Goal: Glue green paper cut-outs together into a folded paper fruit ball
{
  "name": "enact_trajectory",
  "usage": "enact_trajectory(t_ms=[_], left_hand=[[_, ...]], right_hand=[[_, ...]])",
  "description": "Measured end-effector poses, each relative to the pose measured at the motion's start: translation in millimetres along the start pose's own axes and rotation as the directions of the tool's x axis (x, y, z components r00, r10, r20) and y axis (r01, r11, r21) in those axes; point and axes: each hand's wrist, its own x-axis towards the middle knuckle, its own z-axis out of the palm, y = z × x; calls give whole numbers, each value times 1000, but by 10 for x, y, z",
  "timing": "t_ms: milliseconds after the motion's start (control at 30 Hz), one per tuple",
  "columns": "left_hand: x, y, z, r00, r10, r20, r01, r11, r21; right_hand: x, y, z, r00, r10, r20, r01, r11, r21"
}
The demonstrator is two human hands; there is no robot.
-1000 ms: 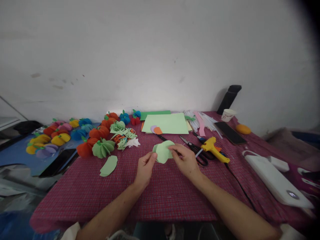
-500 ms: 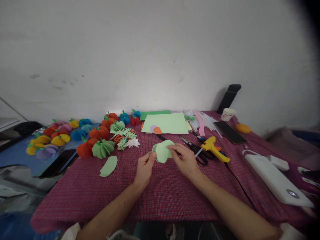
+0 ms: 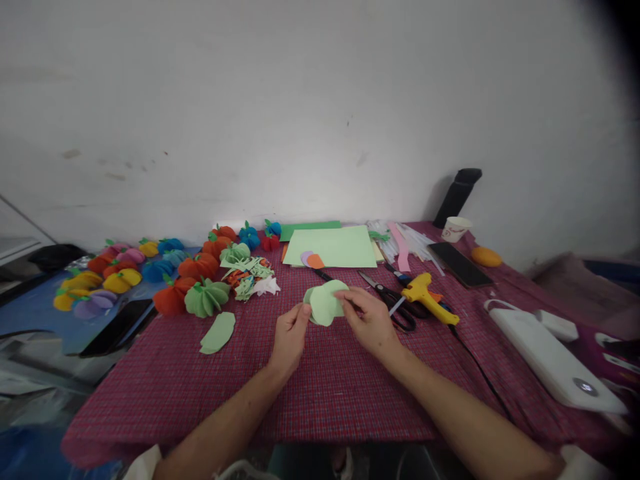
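Note:
Both my hands hold a stack of light green paper rounds (image 3: 325, 303) just above the red checked tablecloth (image 3: 320, 393). My left hand (image 3: 289, 337) pinches its lower left edge between thumb and fingers. My right hand (image 3: 369, 320) grips its right side, fingers curled over it. A loose folded green paper piece (image 3: 218, 331) lies on the cloth to the left of my left hand.
Black scissors (image 3: 390, 297) and a yellow glue gun (image 3: 427, 300) lie right of my hands. Green paper sheets (image 3: 333, 247) lie behind. Several coloured paper pumpkins (image 3: 173, 270) and paper scraps (image 3: 253, 273) sit at left. A white case (image 3: 550, 360), phone (image 3: 460, 265) and cup (image 3: 455, 229) stand at right.
The green paper rounds have shifted very slightly in my fingers; both hands stay in the same place.

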Motion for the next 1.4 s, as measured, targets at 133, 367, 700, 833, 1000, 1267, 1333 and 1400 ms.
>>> enact_trajectory(t_ms=[133,367,700,833,1000,1267,1333,1400], left_hand=[[5,-19,-5,1000,13,10,-13,1000,-10],[7,29,8,1000,22,-5,-22,999,34],[25,-9,-13,999,43,-15,-43,999,8],[23,3,-3,999,10,-41,-11,1000,-13],[20,-17,0,999,-4,-54,6,999,49],[25,-10,-35,993,112,-39,-103,978,184],[22,4,-42,984,175,-36,-162,958,237],[19,14,-49,972,232,-35,-212,934,289]], right_hand=[[-3,4,3,1000,6,12,-6,1000,-9],[-5,16,9,1000,0,28,1,999,-40],[-18,46,28,997,-64,38,70,986,-151],[-24,60,31,995,-94,26,97,977,-187],[-32,67,33,993,-113,26,116,973,-202],[-18,76,20,998,-52,31,54,996,-77],[-12,84,18,998,-40,40,42,998,-49],[-8,89,16,998,-37,46,39,999,-36]])
